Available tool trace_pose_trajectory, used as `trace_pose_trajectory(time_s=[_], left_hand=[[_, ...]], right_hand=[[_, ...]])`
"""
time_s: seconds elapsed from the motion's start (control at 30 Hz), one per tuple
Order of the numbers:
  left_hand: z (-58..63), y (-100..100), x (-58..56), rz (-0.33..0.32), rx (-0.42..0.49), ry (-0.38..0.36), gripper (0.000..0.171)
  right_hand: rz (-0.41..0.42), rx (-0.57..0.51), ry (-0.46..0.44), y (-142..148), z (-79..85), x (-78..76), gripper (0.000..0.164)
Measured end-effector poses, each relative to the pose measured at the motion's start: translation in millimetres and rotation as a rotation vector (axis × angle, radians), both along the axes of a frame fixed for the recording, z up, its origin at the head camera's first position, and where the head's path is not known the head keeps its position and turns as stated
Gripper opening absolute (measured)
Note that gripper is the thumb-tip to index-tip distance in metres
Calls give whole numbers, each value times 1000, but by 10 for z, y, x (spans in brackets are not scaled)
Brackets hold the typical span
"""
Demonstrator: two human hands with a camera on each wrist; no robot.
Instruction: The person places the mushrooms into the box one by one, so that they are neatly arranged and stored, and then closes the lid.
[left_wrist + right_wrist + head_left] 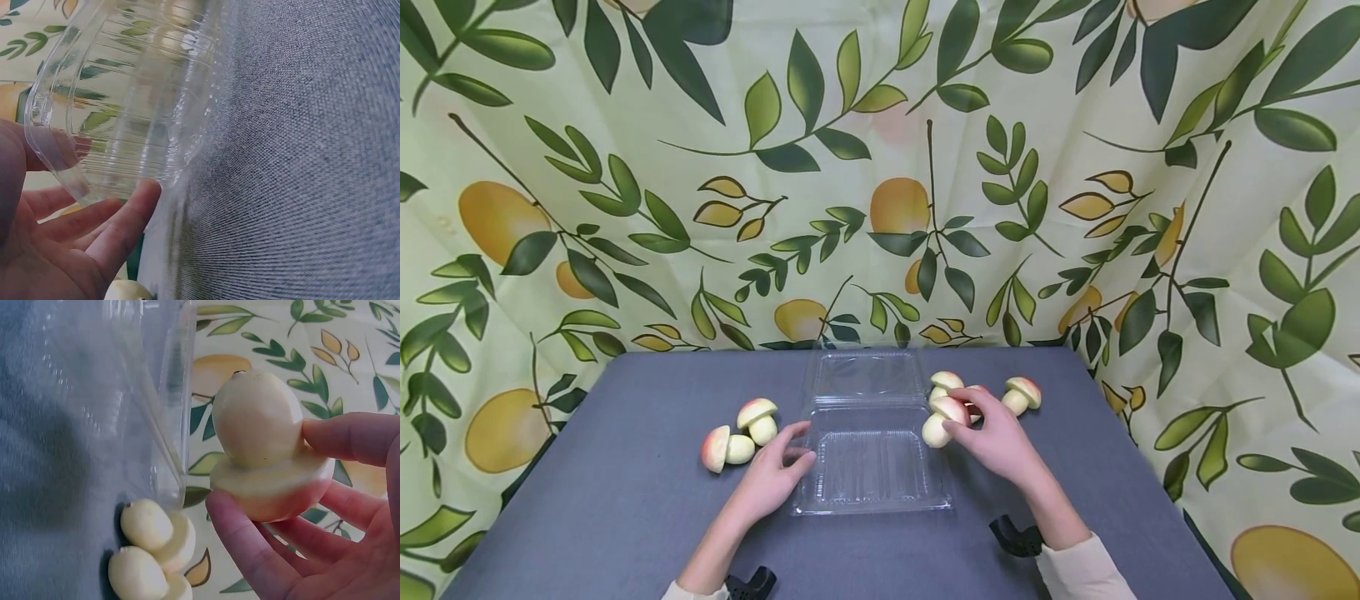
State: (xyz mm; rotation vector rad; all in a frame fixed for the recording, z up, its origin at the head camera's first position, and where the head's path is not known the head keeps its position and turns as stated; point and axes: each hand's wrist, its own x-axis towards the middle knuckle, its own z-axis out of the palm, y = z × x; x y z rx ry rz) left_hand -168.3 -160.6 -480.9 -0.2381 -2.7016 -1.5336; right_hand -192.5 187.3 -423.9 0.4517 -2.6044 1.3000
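My right hand (996, 433) pinches a toy mushroom (259, 419) with a pale round stem and a red-tinged cap, near the right rim of a clear plastic clamshell box (880, 505). In the right wrist view, the thumb lies on one side of the mushroom and fingers on the other. At the box's left side rests my left hand (772, 475), with relaxed fingers (128, 228) touching or almost touching the plastic wall. The lid (868, 375) lies folded back, away from me. Inside the base, only ribbed plastic shows.
Two more mushrooms (727, 447) lie left of the box. Others sit at the right: one mushroom (946, 381) beside the lid, one partly behind my hand, and another mushroom (1022, 395) farther right. A leaf-and-fruit printed cloth (895, 125) stands behind the grey table (625, 500).
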Motion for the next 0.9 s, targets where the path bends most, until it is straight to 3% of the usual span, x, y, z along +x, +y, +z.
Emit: trace_pose_trajectory(time_s=[0.9], left_hand=[[-10, 1, 5, -10, -6, 35, 47]], right_hand=[[119, -56, -184, -566, -109, -116, 40]])
